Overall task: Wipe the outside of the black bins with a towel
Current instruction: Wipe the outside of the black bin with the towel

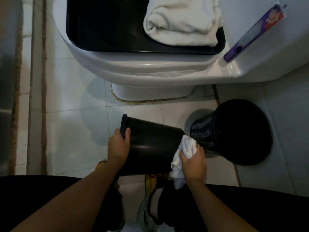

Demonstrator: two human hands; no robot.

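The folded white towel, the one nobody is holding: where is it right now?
In the head view, the folded towel lies at the top, on the right part of a black tray on the closed toilet.

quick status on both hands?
Left hand: grips the rim of the tipped black bin.
Right hand: holds the white towel against the bin's base end.

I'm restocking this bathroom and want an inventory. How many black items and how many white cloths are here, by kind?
Black bins: 2, one held on its side, one standing on the floor
Black tray: 1
White towels: 2, a folded one on the tray, a small one in the right hand
Total: 5
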